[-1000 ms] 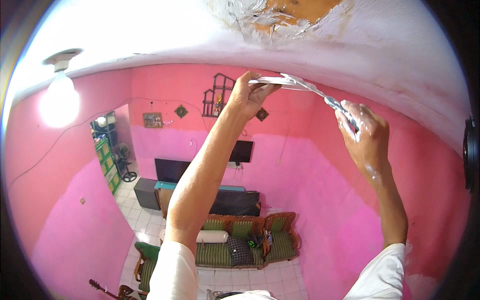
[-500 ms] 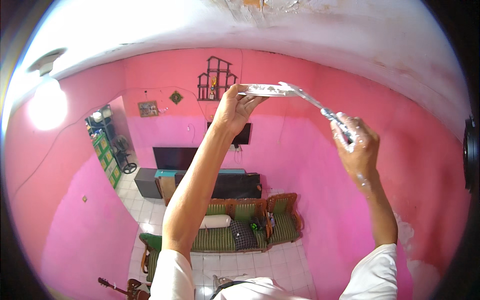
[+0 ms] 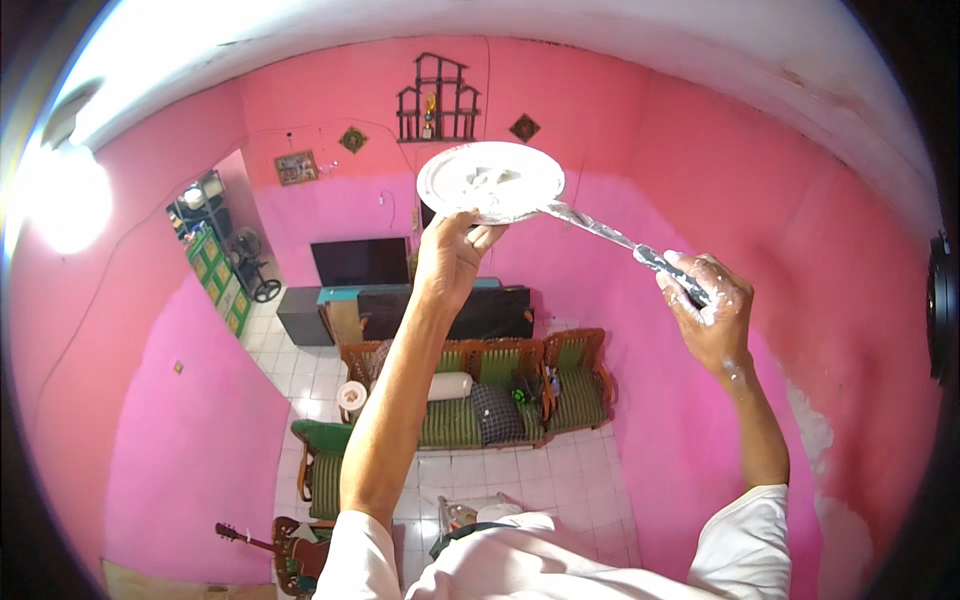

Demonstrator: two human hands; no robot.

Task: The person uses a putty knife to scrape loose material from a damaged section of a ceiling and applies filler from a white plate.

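Note:
My left hand [image 3: 455, 262], raised in front of me, grips the near edge of a white round plate [image 3: 545, 165]. White paste [image 3: 490, 185] lies smeared in the plate's middle. My right hand [image 3: 712, 308], spotted with the same white stuff, is closed around the dark handle of a putty knife [image 3: 592, 226]. Its narrow metal blade is coated in white, and its tip meets the plate's right edge; whether it touches the paste there I cannot tell. Both arms are stretched out high above the room's floor.
Overhead is a white ceiling [image 3: 640, 40] with a bright bulb [image 3: 70, 200] at left. Far below stand a green striped sofa [image 3: 455, 425], an armchair [image 3: 578, 385], a guitar [image 3: 300, 548] and a television [image 3: 360, 262]. A pink wall [image 3: 690, 400] rises at right, its lower part patched white.
The plate has come lower and tipped so its inside shows. The putty knife has dropped with it, its tip still at the plate's right side. My view has tilted downward.

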